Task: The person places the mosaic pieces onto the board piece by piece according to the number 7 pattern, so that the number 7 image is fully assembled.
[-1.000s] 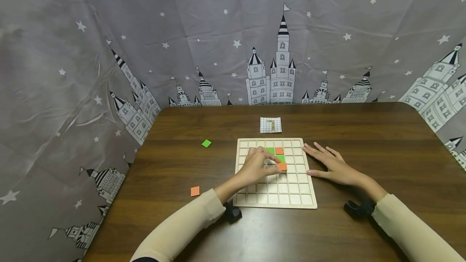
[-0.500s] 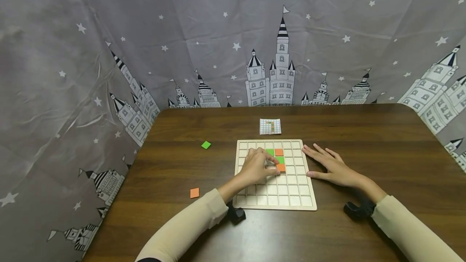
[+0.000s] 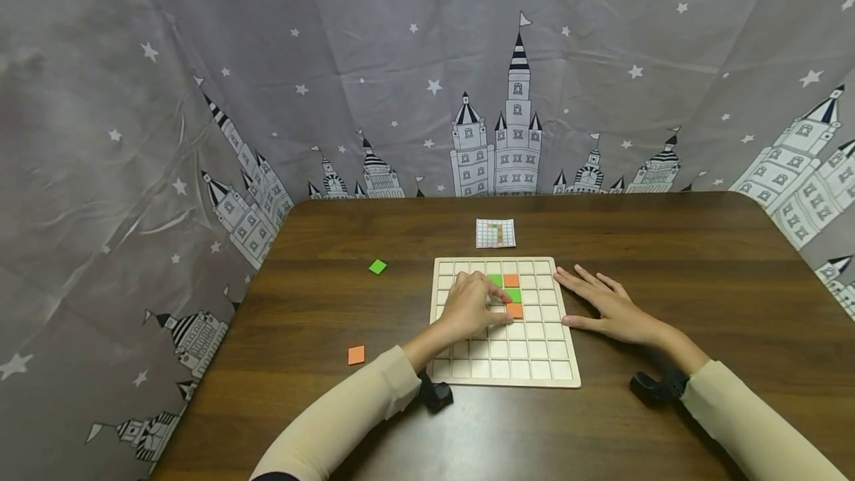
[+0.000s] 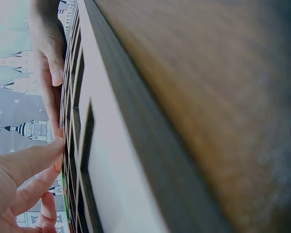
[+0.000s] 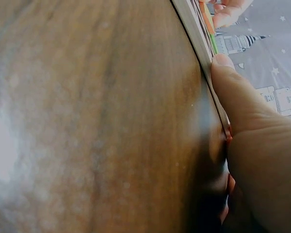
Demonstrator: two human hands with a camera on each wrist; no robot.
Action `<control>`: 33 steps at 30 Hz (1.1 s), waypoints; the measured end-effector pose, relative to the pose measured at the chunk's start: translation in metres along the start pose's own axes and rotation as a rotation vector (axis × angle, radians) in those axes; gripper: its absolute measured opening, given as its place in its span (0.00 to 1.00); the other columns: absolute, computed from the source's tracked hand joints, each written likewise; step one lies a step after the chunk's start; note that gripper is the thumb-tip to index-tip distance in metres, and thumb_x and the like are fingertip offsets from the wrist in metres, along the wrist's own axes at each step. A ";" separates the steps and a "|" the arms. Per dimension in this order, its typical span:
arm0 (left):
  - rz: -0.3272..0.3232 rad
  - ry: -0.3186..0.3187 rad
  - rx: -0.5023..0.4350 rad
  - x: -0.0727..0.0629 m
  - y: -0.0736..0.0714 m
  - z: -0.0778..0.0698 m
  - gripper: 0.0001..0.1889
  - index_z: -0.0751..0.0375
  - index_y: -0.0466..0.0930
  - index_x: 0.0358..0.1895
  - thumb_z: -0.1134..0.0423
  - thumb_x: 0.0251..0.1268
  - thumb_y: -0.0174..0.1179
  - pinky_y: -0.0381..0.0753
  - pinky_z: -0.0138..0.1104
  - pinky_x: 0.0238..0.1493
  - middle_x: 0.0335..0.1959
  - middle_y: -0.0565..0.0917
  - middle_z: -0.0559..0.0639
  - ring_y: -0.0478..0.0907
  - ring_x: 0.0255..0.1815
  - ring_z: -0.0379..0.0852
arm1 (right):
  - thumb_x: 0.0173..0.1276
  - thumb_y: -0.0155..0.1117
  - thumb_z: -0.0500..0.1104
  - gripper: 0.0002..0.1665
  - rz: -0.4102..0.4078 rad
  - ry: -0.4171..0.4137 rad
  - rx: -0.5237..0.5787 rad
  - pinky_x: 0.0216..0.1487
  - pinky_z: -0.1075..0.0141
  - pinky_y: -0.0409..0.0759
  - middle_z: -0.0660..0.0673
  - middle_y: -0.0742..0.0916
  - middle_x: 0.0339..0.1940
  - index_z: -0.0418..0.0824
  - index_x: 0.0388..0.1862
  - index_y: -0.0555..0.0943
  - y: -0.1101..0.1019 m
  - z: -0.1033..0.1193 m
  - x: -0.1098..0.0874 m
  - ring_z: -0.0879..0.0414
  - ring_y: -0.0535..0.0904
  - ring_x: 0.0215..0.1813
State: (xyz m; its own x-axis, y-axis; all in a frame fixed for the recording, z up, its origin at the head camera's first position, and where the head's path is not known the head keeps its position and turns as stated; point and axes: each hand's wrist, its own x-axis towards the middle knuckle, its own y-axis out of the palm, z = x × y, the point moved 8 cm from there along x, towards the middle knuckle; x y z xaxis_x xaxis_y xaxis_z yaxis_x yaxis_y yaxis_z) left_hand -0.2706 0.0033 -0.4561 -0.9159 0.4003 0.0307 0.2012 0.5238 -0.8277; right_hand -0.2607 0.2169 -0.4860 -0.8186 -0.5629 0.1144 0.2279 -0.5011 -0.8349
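My left hand [image 3: 469, 304] is over the pale wooden grid board [image 3: 481, 371]. Its thumb and index finger pinch an orange square tile [image 3: 514, 311] at opposite edges, low over a cell just below a green tile [image 3: 513, 295]. The left wrist view shows this orange tile [image 4: 58, 164] slightly tilted at the board's surface. Further up the board lie another orange tile [image 3: 510, 280] and a green one [image 3: 495, 280] beside it. With fingers spread, my right hand [image 3: 611, 310] rests at the board's right edge, thumb and fingertips touching it.
A loose green tile [image 3: 378, 266] and a loose orange tile [image 3: 356, 355] lie on the brown table [image 3: 307, 288] left of the board. Behind the board is a small printed grid card [image 3: 496, 234]. A grey castle-print curtain [image 3: 401, 58] hangs beyond the table.
The pinched orange tile has come down and is now nearly square with its cell under the green tile. The right hand stays at the board's edge.
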 end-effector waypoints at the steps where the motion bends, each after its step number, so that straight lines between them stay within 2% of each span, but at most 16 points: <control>1: 0.000 -0.003 -0.007 0.000 0.000 0.001 0.13 0.47 0.91 0.39 0.54 0.48 0.79 0.65 0.34 0.46 0.40 0.83 0.41 0.68 0.41 0.42 | 0.69 0.68 0.54 0.48 0.001 0.000 0.001 0.69 0.34 0.40 0.40 0.63 0.79 0.39 0.80 0.58 0.000 0.000 0.000 0.34 0.48 0.79; 8: -0.007 -0.038 -0.077 -0.001 0.000 0.007 0.13 0.45 0.92 0.37 0.54 0.44 0.81 0.68 0.36 0.48 0.42 0.86 0.40 0.71 0.44 0.44 | 0.69 0.67 0.54 0.48 0.007 -0.001 -0.001 0.69 0.34 0.40 0.40 0.63 0.79 0.38 0.79 0.59 0.001 0.002 0.000 0.34 0.48 0.78; 15: 0.006 -0.024 -0.092 -0.001 0.001 0.007 0.13 0.45 0.92 0.37 0.54 0.44 0.81 0.68 0.38 0.51 0.40 0.85 0.39 0.73 0.44 0.43 | 0.68 0.68 0.54 0.48 0.002 -0.009 0.004 0.69 0.34 0.40 0.40 0.63 0.79 0.39 0.80 0.58 0.000 0.003 0.000 0.35 0.48 0.79; 20: 0.014 -0.031 -0.141 -0.002 -0.003 0.005 0.14 0.46 0.92 0.38 0.53 0.45 0.81 0.69 0.37 0.47 0.40 0.86 0.38 0.72 0.41 0.42 | 0.68 0.68 0.54 0.48 0.005 -0.012 0.002 0.69 0.34 0.40 0.41 0.63 0.79 0.39 0.80 0.58 0.001 0.003 -0.001 0.35 0.48 0.79; 26: -0.002 0.000 -0.237 -0.004 -0.023 -0.006 0.16 0.49 0.92 0.43 0.55 0.49 0.79 0.69 0.39 0.51 0.45 0.87 0.41 0.74 0.47 0.48 | 0.68 0.68 0.54 0.48 0.004 -0.007 0.005 0.68 0.34 0.40 0.40 0.63 0.79 0.39 0.80 0.58 0.001 0.002 -0.002 0.34 0.48 0.79; 30: -0.036 0.067 -0.283 -0.006 -0.042 -0.015 0.16 0.52 0.91 0.44 0.58 0.49 0.79 0.73 0.43 0.52 0.45 0.87 0.44 0.76 0.49 0.48 | 0.68 0.68 0.54 0.48 0.001 -0.010 -0.001 0.68 0.34 0.40 0.40 0.63 0.79 0.39 0.80 0.58 0.000 0.001 -0.001 0.34 0.48 0.79; 33: -0.063 0.100 -0.310 -0.008 -0.059 -0.018 0.15 0.54 0.91 0.44 0.60 0.50 0.79 0.73 0.46 0.54 0.44 0.87 0.45 0.77 0.49 0.46 | 0.68 0.68 0.54 0.48 0.001 -0.012 -0.007 0.69 0.34 0.40 0.40 0.63 0.79 0.39 0.80 0.58 0.000 0.000 -0.001 0.35 0.48 0.79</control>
State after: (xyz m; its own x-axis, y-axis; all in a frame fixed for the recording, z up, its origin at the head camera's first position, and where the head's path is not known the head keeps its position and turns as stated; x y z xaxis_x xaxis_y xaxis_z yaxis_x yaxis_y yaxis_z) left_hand -0.2685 -0.0174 -0.3978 -0.8945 0.4234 0.1435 0.2556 0.7478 -0.6127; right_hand -0.2601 0.2172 -0.4860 -0.8121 -0.5711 0.1201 0.2250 -0.4963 -0.8385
